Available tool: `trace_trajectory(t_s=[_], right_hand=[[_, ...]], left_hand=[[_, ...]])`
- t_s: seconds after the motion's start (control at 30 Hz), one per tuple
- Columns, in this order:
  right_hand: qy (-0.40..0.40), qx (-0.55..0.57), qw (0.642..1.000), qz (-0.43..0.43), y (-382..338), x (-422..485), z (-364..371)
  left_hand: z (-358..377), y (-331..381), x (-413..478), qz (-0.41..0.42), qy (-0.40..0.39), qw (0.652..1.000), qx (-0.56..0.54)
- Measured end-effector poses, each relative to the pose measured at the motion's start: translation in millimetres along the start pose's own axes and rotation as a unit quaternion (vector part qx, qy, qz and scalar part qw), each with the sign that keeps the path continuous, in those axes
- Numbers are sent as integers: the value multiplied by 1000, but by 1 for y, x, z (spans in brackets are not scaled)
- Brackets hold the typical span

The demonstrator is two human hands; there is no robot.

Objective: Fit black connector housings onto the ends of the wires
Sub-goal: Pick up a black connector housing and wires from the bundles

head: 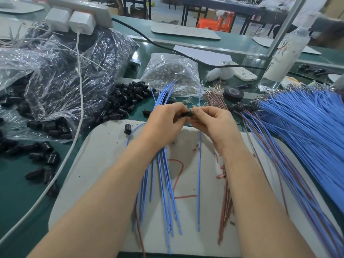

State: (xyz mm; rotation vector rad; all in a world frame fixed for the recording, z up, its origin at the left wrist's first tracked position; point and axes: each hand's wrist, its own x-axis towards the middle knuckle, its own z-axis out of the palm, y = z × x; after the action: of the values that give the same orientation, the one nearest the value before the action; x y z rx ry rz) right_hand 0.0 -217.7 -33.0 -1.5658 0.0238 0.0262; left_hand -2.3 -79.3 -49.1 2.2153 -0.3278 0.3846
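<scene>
Both hands meet above the far edge of the grey board (104, 164). The left hand (163, 121) and right hand (214, 123) pinch one black connector housing (186, 114) between curled fingertips. A bunch of blue wires (163, 183) passes under the left hand, a single blue wire (199, 183) runs beneath the housing, and loose housings (126, 101) lie heaped on the green desk (18, 192) further left.

One cam, head-worn, wide-angle; sits above and behind the forearms (104, 202), which enter from the bottom edge; faces fwd and down onto the table (16, 198); close range, near work approx. mid-frame; the white board (104, 164) fills the lower half; straight lines bow toward the edges; top strip reaches further tables (223, 6) and an orange stool (206, 23) in the bkgd; single view only.
</scene>
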Motion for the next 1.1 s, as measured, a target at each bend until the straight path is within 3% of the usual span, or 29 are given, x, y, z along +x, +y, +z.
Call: trace_trajectory(t_s=[0.13,0.37,0.67,0.73,0.87,1.0,1.1], right_hand=[[2,32,999,25,-3,1,1],[15,-88,994,-59,0,0,0],[48,-63,995,-62,3,6,-2],[47,-15,997,-62,1,5,-1],[-79,102,991,-33,-10,-3,5],[-240,96,965,-34,-38,-26,13],[-292,119,947,-60,-64,-45,-7]], left_hand=[[-1,-1,1,-6,7,1000,-11],[1,0,0,-5,-1,1000,-1],[-6,-6,5,-29,-33,999,32],[-8,-2,5,-27,-24,999,29],[-27,27,10,-28,71,992,-104],[-65,69,28,-5,164,959,-232],[-83,100,40,18,224,932,-285]])
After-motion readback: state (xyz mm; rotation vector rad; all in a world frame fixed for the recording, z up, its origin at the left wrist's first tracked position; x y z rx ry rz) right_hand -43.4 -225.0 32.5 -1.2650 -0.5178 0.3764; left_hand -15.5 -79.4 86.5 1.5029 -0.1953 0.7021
